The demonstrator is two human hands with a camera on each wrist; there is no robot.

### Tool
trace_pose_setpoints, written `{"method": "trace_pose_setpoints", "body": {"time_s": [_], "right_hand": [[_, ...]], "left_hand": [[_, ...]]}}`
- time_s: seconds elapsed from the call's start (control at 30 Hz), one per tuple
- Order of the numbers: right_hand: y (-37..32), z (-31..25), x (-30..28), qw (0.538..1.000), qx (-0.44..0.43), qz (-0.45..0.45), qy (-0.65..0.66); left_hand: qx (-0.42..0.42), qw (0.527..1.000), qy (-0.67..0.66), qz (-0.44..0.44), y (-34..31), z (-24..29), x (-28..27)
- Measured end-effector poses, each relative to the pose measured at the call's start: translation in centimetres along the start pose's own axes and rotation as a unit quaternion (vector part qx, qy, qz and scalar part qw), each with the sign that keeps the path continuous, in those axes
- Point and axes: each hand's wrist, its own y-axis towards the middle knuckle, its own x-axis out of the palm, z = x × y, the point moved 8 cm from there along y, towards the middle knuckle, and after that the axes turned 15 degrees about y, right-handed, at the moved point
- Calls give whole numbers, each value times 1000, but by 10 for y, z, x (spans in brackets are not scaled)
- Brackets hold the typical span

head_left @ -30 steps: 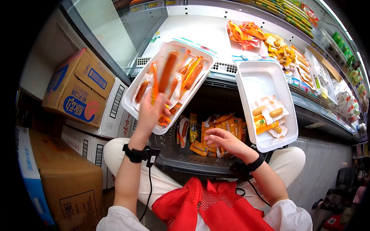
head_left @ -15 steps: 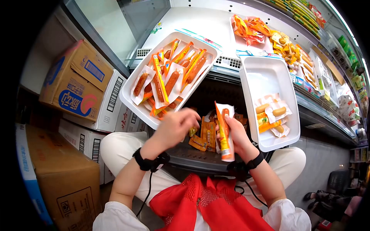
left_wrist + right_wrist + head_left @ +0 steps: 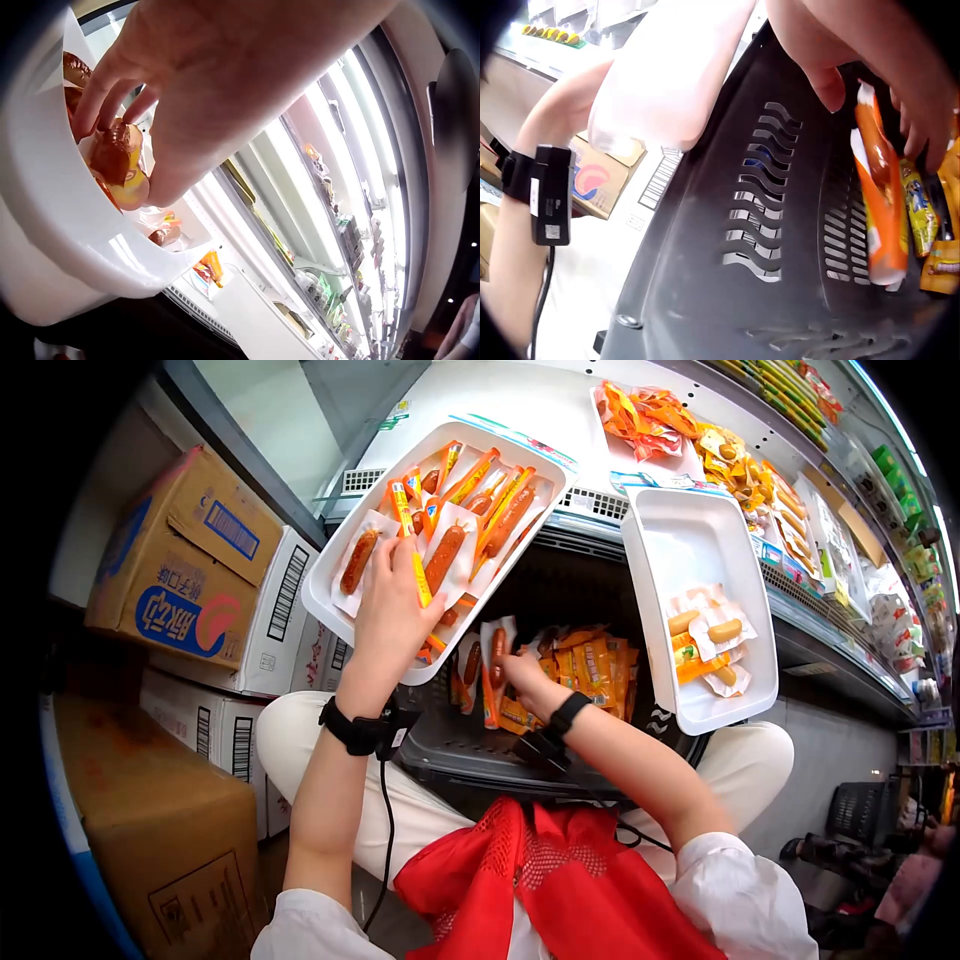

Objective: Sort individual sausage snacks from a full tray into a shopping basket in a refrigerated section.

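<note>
In the head view my left hand (image 3: pixel 385 615) is at the left white tray (image 3: pixel 318 595), pinching a wrapped sausage (image 3: pixel 402 510) with a yellow-orange edge. The left wrist view shows fingers and thumb on either side of a sausage packet (image 3: pixel 116 154). More wrapped sausages (image 3: pixel 510 520) lie around it in that tray. My right hand (image 3: pixel 535 685) reaches into the dark basket (image 3: pixel 450 755) beside another orange-edged sausage packet (image 3: pixel 491 685). In the right wrist view the thumb stands apart from this packet (image 3: pixel 881 187), with the fingers at its other side.
A second white tray (image 3: pixel 690 710) holds a few pale sausages (image 3: pixel 722 631) at the right. Orange snack packets (image 3: pixel 595 670) fill part of the basket. Cartons (image 3: pixel 185 560) are stacked at the left. Behind the trays runs a chilled shelf (image 3: pixel 480 395) with more packets.
My right hand took a sausage packet from the left hand's side, then carried it left and down into the basket. My left hand returned to the left tray and took hold of another packet.
</note>
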Motion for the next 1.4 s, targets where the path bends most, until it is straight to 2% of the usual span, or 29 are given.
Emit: {"method": "trace_pose_setpoints", "body": {"time_s": [0.07,0.13,0.17,0.2,0.23,0.3,0.33,0.37,0.4,0.43,0.47,0.53,0.6,0.63,0.67,0.73,0.77,0.8,0.87,0.9,0.93,0.97,1.0,1.03,1.07,1.1,1.13,1.2,1.4], "right_hand": [[46,38,2,999,17,-4,-40],[9,19,11,997,38,-31,-62],[-32,-8,20,993,70,-91,-40],[-48,-19,14,993,68,-88,-40],[-60,-22,14,989,87,-118,-14],[-71,-21,9,975,123,-181,48],[-75,-24,7,955,142,-231,122],[-84,-37,2,947,127,-258,145],[-96,-54,0,937,113,-285,167],[-107,-71,-1,931,80,-306,180],[-116,-88,-2,924,46,-327,192],[-137,-121,3,884,-13,-394,253],[-150,-143,1,855,-64,-406,315],[-151,-152,0,861,-90,-381,323],[-149,-151,-5,857,-71,-350,372],[-132,-138,-21,859,-43,-267,435],[-129,-131,-26,868,-27,-206,451],[-114,-118,-29,850,7,-238,470],[-96,-86,-59,898,35,-119,422],[-97,-83,-62,898,37,-119,422],[-99,-73,-65,905,80,-92,407],[-101,-63,-68,910,123,-66,390],[-99,-58,-73,911,124,-66,387],[-95,-48,-72,923,150,-104,338],[-94,-40,-68,930,176,-143,289],[-95,-37,-65,939,178,-142,258],[-95,-36,-66,958,161,-100,213],[-93,-31,-53,955,174,-140,193],[-76,-22,-30,966,192,-106,138]], "left_hand": [[-11,1000,-29,2,2,-3,2],[-12,999,-44,18,5,-7,1],[-13,998,-48,47,5,-8,-3],[-17,996,-51,77,4,-11,-9],[-16,995,-52,79,5,-15,-8],[-72,985,-150,38,7,-33,-2],[-73,986,-147,41,4,-30,-7],[-114,945,-307,-2,1,-23,-10],[-151,875,-458,-45,-3,-17,-7],[-110,868,-481,-57,-5,-20,3],[-132,794,-581,-124,-13,2,-2],[-64,751,-606,-254,-27,37,6],[89,787,-550,-264,-40,77,7],[86,764,-553,-319,-52,90,16],[82,738,-556,-373,-61,101,20],[93,793,-421,-429,-66,102,22],[132,834,-407,-347,-58,99,18],[112,871,-367,-307,-49,89,14],[67,927,-312,-196,-24,56,2],[46,950,-274,-141,-10,37,-9],[24,968,-235,-85,4,17,-22],[4,982,-174,-73,15,-2,-28],[-17,991,-114,-61,24,-21,-32],[-20,991,-114,-61,29,-38,-30],[-13,996,-49,-75,33,-55,-23],[-5,996,16,-89,35,-64,-16],[-8,996,16,-88,32,-71,-9],[-31,974,133,-181,22,-87,14],[-55,981,99,-159,35,-87,-2]]}}
